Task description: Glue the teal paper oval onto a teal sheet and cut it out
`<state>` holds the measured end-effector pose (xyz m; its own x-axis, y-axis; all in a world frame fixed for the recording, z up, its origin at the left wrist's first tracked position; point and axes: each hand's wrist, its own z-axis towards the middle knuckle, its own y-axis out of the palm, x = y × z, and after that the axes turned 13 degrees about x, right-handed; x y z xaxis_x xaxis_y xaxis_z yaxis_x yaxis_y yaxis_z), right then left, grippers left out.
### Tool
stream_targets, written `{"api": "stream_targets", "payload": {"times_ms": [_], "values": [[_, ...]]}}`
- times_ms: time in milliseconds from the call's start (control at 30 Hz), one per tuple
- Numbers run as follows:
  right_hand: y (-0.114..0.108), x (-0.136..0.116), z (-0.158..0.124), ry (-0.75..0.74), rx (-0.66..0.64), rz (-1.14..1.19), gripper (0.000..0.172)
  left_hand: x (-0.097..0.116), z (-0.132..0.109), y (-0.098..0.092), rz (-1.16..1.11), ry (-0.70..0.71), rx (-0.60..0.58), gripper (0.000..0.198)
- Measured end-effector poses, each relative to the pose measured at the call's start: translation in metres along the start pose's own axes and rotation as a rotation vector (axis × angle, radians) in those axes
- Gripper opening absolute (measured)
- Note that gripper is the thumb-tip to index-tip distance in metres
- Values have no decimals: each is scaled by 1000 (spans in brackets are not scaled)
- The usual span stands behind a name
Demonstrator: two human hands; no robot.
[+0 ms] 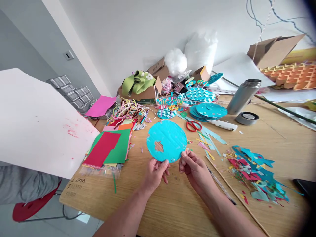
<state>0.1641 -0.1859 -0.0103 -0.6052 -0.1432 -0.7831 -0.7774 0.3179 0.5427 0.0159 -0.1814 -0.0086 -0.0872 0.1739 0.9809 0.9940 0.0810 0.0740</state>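
Observation:
A round turquoise cardboard disc [170, 138], with a bare brown patch at its lower left, is held up over the table. My left hand [157, 171] pinches its bottom edge between thumb and fingers. At the lower right edge, my right hand [194, 164] grips it the same way. Just behind the disc lie red-handled scissors [194, 126] and a white glue bottle [223, 125]. A stack of similar turquoise discs [209, 111] rests beyond them.
Coloured paper sheets [106, 148] lie on the left, near pipe cleaners [125, 110]. Paper scraps [259, 177] and a thin wooden stick [237, 194] are on the right. A steel flask [244, 96] stands behind its lid [247, 118]. A large white board [41, 121] leans at far left.

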Motion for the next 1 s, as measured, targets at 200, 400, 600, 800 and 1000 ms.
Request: {"api": "stream_targets", "payload": {"times_ms": [200, 400, 600, 800, 1000], "values": [[1, 0, -1, -29, 34, -19, 37, -3, 0, -1, -5, 23, 20, 46], [2, 4, -3, -75, 96, -236, 45, -7, 3, -4, 69, 111, 91, 43], [4, 10, -4, -44, 29, -421, 52, -16, 1, -8, 189, 250, 44, 37], [1, 10, -3, -27, -7, -396, 52, -22, 0, -9, 241, 327, 0, 34], [2, 6, -5, -6, -59, -371, 50, -20, 0, -10, 268, 347, 16, 34]]}}
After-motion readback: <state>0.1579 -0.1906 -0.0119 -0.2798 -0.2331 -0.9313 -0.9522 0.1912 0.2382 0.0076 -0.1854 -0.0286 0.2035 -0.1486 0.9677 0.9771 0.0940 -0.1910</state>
